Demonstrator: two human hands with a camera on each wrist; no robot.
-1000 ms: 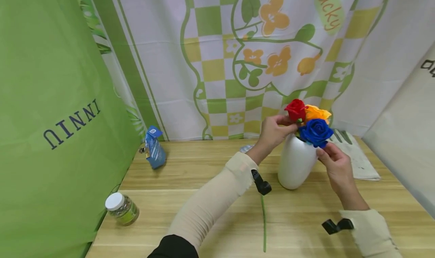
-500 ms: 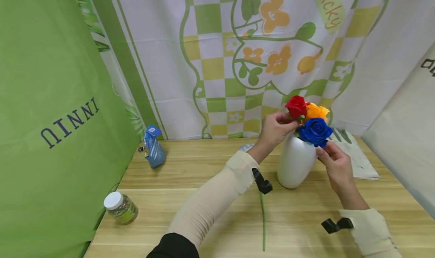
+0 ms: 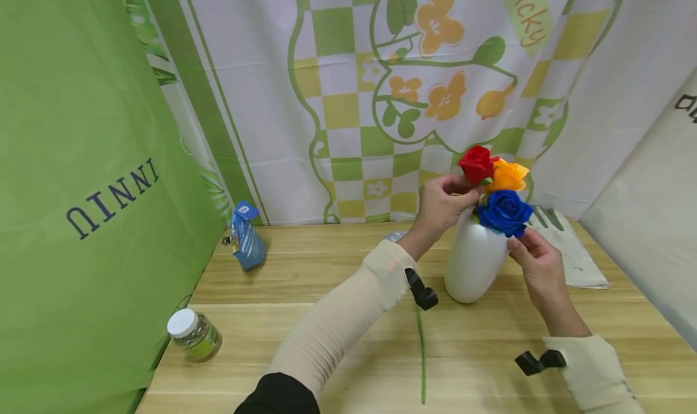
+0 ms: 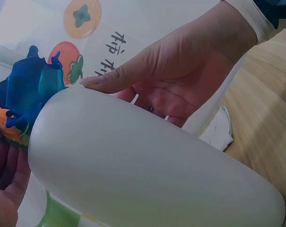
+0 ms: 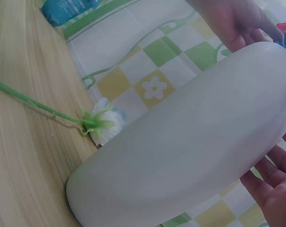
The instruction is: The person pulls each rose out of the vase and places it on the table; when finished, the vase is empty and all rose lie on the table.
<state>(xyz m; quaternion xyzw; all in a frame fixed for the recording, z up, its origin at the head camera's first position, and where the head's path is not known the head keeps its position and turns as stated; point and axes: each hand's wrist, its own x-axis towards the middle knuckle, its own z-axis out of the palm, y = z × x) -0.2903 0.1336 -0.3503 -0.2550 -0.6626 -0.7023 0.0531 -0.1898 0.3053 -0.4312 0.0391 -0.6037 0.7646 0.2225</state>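
A white vase (image 3: 472, 262) stands on the table, slightly tilted in the head view. From its mouth rise a red rose (image 3: 477, 164), an orange rose (image 3: 509, 176) and a blue rose (image 3: 505, 212). My left hand (image 3: 442, 204) pinches the red rose just below its bloom; the fingertips are partly hidden behind the flowers. On the other side, my right hand (image 3: 539, 262) holds the vase near its rim, under the blue rose. In the left wrist view, the right thumb (image 4: 102, 82) lies against the vase's upper edge, with the other fingers behind it.
A white rose (image 5: 105, 123) with a long green stem (image 3: 422, 359) lies on the table left of the vase, partly behind the left arm. A cloth (image 3: 572, 256) lies behind the right hand. A lidded jar (image 3: 196, 336) and a blue packet (image 3: 248, 241) stand far left.
The red rose has risen a little and leans slightly right, with my left fingers still on it. The orange rose has shifted slightly upward. My right hand and the vase have stayed nearly still.
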